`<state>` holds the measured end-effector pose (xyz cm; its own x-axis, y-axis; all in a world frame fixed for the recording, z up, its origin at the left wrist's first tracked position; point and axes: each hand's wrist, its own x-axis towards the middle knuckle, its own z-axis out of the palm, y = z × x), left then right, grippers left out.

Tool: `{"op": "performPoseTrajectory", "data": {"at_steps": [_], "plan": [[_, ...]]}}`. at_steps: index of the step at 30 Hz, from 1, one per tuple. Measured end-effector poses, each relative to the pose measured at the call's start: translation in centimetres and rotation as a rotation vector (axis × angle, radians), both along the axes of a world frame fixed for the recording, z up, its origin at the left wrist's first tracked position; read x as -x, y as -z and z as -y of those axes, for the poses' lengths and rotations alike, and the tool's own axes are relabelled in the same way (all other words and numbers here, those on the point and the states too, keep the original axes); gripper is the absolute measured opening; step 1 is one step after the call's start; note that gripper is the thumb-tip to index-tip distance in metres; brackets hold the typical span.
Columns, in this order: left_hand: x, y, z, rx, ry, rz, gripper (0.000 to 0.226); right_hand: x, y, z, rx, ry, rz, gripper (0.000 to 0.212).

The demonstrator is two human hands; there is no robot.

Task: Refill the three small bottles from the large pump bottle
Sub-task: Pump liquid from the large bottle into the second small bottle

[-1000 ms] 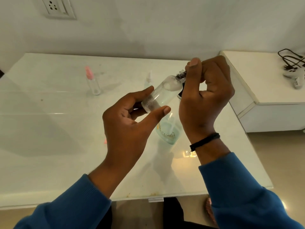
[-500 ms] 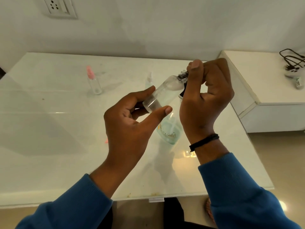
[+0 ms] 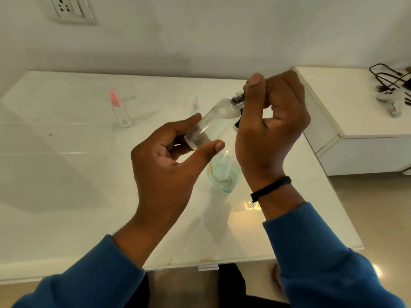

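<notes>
Little has moved: left hand (image 3: 169, 165) still grips one bottle (image 3: 211, 125), right hand (image 3: 269, 121) pinching its cap (image 3: 237, 99). No label is readable.

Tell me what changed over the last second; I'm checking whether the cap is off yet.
Very little. The right hand has kept pinching the cap end of the small clear bottle, its thumb shifting only slightly. The left hand still holds the bottle's base, tilted the same way. The cap is still on. The pink-capped bottle and the large bottle on the table have not moved.
</notes>
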<state>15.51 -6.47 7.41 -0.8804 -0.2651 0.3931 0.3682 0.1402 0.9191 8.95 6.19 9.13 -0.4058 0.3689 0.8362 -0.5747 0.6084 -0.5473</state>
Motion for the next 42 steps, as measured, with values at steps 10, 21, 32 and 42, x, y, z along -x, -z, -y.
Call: {"op": "performPoseTrajectory", "data": {"at_steps": [10,21,32,42], "plan": [[-0.02,-0.01,-0.01,-0.014,0.006,0.008,0.044,0.04,0.06,-0.15,0.001,-0.010,-0.001,0.038],[0.06,-0.05,0.03,-0.027,0.018,0.016,0.045,0.03,0.42,-0.31,-0.008,-0.003,-0.009,0.037],[0.16,0.04,0.02,-0.086,0.040,0.060,0.042,0.00,0.61,-0.45,-0.010,0.000,-0.007,0.035],[0.09,0.26,-0.11,-0.098,0.042,0.075,0.041,0.09,0.72,-0.53,-0.008,-0.007,0.002,0.035]]}}
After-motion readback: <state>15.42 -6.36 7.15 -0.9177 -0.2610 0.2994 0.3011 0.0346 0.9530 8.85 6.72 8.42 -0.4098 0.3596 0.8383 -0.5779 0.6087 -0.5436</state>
